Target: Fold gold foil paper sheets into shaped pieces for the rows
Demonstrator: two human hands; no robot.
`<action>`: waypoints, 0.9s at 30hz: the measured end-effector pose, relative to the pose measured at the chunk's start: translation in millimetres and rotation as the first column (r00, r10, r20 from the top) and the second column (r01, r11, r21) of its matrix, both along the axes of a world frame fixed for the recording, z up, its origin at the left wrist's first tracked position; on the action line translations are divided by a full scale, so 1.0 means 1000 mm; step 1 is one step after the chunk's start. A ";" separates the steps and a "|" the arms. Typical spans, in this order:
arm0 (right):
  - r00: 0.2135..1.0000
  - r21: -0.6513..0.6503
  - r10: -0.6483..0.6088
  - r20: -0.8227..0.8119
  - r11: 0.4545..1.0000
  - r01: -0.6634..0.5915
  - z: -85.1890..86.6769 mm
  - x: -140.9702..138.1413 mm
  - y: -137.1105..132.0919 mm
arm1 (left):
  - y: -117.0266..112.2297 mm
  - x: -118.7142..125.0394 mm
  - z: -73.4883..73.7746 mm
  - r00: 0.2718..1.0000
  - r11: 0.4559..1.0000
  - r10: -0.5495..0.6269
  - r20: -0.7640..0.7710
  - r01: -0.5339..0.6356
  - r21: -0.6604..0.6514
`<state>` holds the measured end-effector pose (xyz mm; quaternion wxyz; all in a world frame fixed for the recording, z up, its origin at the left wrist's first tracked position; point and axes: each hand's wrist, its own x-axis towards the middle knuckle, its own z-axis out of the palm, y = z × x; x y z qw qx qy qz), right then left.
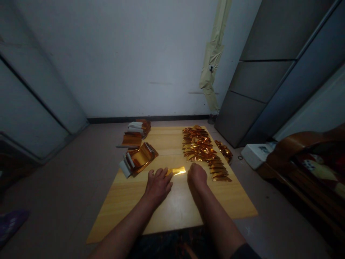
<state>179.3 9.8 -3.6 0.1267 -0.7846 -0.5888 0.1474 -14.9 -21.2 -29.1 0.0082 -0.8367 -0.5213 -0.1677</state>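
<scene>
Left hand (158, 186) palm down, fingers spread; right hand (197, 176) curled.

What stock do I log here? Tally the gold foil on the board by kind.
Foil stacks at left: 3
Loose foil heaps at right: 2
Stepped row of folded strips: 1
Single gold foil strip: 1
Total: 7

Grey cabinet (258, 72); white box (256, 155) beside wooden seat (296, 169)

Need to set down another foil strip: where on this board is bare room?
Bare wood lies on the yellow board nearest you, below the left hand and right hand, and in a lane between the folded foil packets and the gold foil pile. Those zones are crowded.
</scene>
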 end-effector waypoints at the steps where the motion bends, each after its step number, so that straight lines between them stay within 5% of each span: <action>1: 0.999 0.031 0.016 -0.030 0.999 -0.016 0.002 0.001 0.001 | 0.000 0.000 0.000 1.000 1.000 0.002 0.004 -0.002 -0.006; 7: 0.863 0.235 0.372 -0.341 0.923 -0.305 -0.006 -0.015 0.007 | 0.004 0.004 0.005 0.994 0.993 0.089 0.070 -0.083 -0.079; 16: 0.887 0.210 0.359 -0.289 0.928 -0.308 -0.022 -0.025 0.005 | 0.018 0.020 0.001 0.903 0.917 0.384 0.194 -0.347 -0.199; 27: 0.886 0.195 0.341 -0.313 0.937 -0.291 -0.019 -0.027 0.004 | 0.026 0.003 -0.010 0.912 0.927 0.355 0.203 -0.317 -0.200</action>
